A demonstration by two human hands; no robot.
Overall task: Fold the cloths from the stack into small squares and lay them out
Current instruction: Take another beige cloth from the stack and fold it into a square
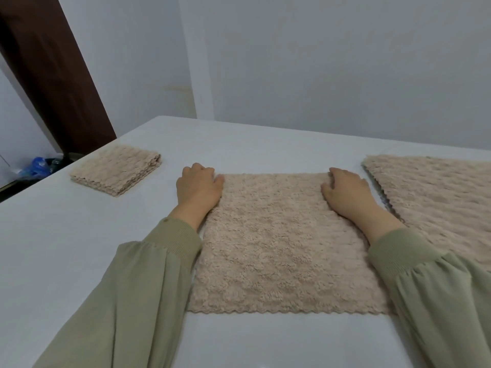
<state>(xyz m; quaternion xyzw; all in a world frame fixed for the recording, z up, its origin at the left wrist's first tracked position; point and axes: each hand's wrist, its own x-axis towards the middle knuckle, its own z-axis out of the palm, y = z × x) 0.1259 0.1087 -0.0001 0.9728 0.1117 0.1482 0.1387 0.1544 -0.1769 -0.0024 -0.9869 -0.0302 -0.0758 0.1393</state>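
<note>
Cloth (281,243) spread by the surface (79,248) near edge.
We find left hand (198,185) and right hand (346,191) gripping its far corners.

From my station I read the spread cloth (287,243), the folded square (117,170) and the stack (438,197) as fluffy, nubbly beige terry, the table (79,221) as smooth matt white, the sleeves (127,301) as soft olive knit with ribbed cuffs.

No legible text, label, brand or number on anything here.
</note>
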